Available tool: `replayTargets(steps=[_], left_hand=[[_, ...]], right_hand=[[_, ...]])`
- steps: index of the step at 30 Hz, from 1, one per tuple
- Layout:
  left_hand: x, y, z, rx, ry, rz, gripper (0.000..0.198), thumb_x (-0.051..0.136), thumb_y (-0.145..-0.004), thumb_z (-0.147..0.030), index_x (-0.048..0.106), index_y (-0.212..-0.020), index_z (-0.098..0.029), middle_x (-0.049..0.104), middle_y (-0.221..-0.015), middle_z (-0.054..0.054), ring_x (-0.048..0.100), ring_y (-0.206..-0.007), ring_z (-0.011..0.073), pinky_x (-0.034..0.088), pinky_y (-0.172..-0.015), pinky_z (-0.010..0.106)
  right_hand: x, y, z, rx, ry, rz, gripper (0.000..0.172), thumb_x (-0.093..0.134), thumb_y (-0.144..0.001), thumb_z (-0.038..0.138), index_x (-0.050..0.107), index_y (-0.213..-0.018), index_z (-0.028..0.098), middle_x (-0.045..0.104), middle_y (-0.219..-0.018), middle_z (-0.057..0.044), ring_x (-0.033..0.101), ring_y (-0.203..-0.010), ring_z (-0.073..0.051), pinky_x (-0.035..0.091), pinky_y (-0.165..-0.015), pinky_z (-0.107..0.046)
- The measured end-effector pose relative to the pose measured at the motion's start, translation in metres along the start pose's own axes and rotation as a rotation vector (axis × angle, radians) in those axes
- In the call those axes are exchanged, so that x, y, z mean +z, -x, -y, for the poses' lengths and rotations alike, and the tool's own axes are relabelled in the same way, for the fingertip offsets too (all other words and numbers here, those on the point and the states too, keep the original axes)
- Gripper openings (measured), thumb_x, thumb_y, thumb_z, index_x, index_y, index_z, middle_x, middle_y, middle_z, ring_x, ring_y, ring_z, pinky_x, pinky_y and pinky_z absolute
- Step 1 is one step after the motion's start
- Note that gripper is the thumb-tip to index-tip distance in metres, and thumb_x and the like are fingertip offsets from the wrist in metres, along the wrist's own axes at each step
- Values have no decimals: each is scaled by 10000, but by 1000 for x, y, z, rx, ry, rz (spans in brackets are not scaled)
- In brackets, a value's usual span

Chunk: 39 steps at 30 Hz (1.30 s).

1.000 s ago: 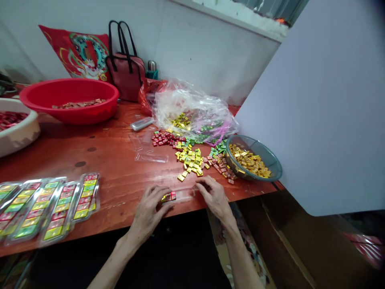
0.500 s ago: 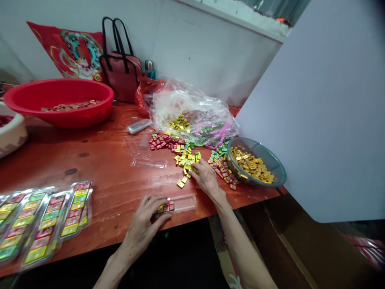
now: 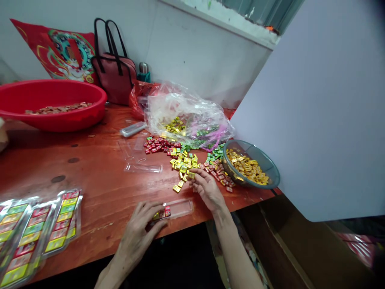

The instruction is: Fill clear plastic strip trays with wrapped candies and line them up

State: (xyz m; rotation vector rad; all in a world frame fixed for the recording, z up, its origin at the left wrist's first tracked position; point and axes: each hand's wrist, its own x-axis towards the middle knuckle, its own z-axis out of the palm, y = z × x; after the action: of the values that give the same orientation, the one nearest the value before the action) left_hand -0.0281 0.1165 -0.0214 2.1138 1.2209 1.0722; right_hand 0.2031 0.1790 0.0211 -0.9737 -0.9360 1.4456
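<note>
My left hand (image 3: pixel 143 226) grips the left end of a clear plastic tray (image 3: pixel 183 207) near the table's front edge. A few small wrapped pieces, one of them red (image 3: pixel 167 211), sit in the tray's left part; my fingers partly hide them. My right hand (image 3: pixel 207 192) is to the right, just above the table, pinching a small yellow wrapped piece (image 3: pixel 191 175) between thumb and fingertips. Beside it lies a loose pile of yellow pieces (image 3: pixel 184 162). Red pieces (image 3: pixel 158 144), green pieces (image 3: pixel 215 152) and pinkish-brown pieces (image 3: pixel 215 170) are heaped around that pile.
A grey translucent bowl (image 3: pixel 275 176) of gold pieces stands at the right edge. Clear plastic bags (image 3: pixel 186 104) lie behind the piles. Filled trays (image 3: pixel 60 228) lie front left, a red basin (image 3: pixel 90 116) back left. Empty trays (image 3: pixel 144 167) rest mid-table. A white panel (image 3: pixel 315 120) borders the right.
My right hand has lifted slightly away from the yellow pile, with a yellow piece now showing in its fingertips. My left hand stays on the tray. The whole view has shifted a little.
</note>
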Motion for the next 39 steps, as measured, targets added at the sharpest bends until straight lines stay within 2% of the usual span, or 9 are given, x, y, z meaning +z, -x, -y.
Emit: replayTargets(steps=[3,6,15,20,25,28,31,35,39], left_hand=[[0,0,-1,0,5,-2,240,649,-851,-331,634,-1077,-253,665,-1070,55,557,-1012,243,518,-837,406],[-1,0,-2,-2,5,3,238,640,-859,-331,632,-1081,-247,660,-1081,65,554,-1024,247,513,-849,419],[-4,-4,-8,-10,11,-11,246,653,-845,-358,649,-1058,-235,676,-1043,68,576,-975,245,521,-822,406],[-5,-4,-10,-5,10,-14,245,656,-846,-350,647,-1057,-225,679,-1030,62,569,-976,235,509,-829,386],[-4,-4,-9,-11,16,4,262,654,-847,-356,638,-1071,-223,670,-1043,64,561,-984,236,495,-835,385],[-4,-3,-9,-11,19,2,255,652,-849,-358,637,-1067,-227,672,-1033,63,562,-973,237,498,-825,387],[-4,-3,-10,-13,28,-7,249,651,-847,-364,644,-1058,-233,678,-1022,63,569,-962,240,506,-813,395],[-4,-4,-9,-2,25,-15,231,656,-842,-353,652,-1037,-228,682,-1014,60,575,-952,237,508,-812,396],[-4,-5,-9,6,19,-19,240,651,-844,-363,650,-1045,-231,683,-1011,61,573,-947,236,511,-806,396]], right_hand=[[6,13,-1,76,-188,38,295,705,-790,371,651,-1011,184,690,-860,-40,604,-693,-97,483,-660,-216],[12,23,-1,96,-219,35,289,697,-800,381,644,-1008,187,697,-846,-42,611,-666,-97,495,-626,-214],[16,33,-11,16,34,-4,304,656,-811,453,644,-933,175,679,-718,-26,604,-535,-117,503,-512,-240],[12,35,-3,-48,383,120,262,531,-899,424,635,-901,183,646,-741,-7,599,-600,-111,485,-568,-230],[16,36,9,-302,929,332,214,478,-948,248,637,-821,180,589,-836,-8,549,-824,-123,432,-778,-249],[20,38,0,-349,1105,415,203,473,-950,192,619,-808,179,568,-844,-8,524,-784,-114,405,-716,-221],[22,39,-17,-396,1202,379,164,478,-941,164,600,-834,183,572,-843,-11,514,-740,-117,386,-658,-215],[24,41,-38,-477,1328,243,106,514,-920,158,585,-845,179,582,-819,-22,526,-747,-144,392,-668,-235],[31,47,-47,-504,1420,176,140,515,-934,217,601,-827,191,576,-876,-40,541,-789,-153,405,-692,-242]])
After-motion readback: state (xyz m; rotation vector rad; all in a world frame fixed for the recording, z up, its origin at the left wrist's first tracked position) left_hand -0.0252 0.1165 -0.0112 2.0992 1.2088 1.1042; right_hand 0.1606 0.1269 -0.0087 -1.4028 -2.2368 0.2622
